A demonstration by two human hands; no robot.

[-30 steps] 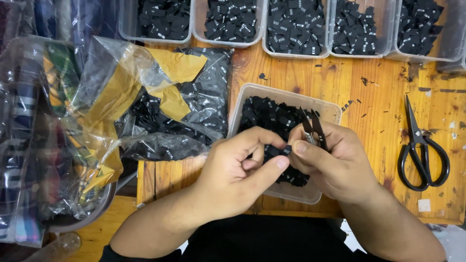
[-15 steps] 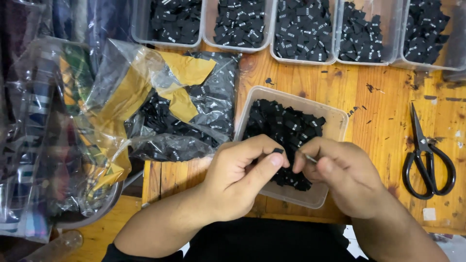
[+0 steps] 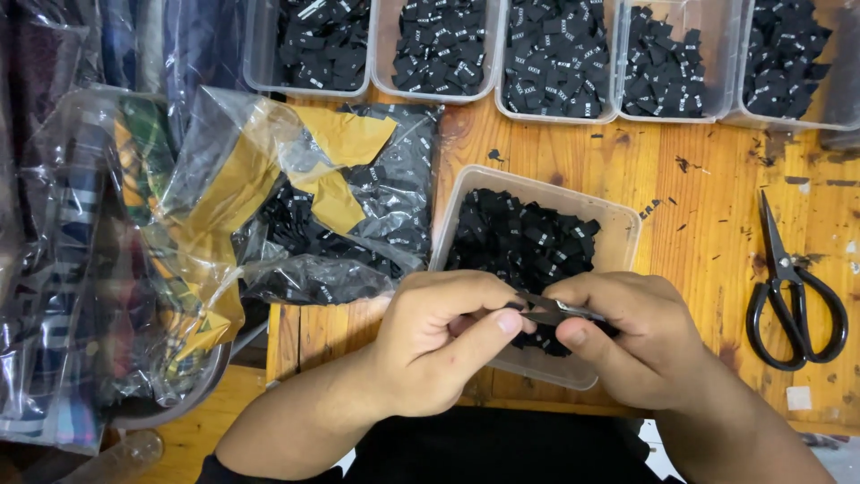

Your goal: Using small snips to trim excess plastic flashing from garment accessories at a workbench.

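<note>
Two hands over clear tub (image 3: 627,235) of small black labels | right hand (image 3: 640,345) grip pinches metal tweezers (image 3: 560,309) | left hand (image 3: 439,345) grip steadies tips

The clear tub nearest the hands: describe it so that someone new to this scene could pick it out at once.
On the orange wooden table, a row of clear tubs lines the far edge. The clear tub meant stands apart, nearer the person, partly under the left hand and right hand. It alone sits askew and by itself, holding small black labels.
</note>
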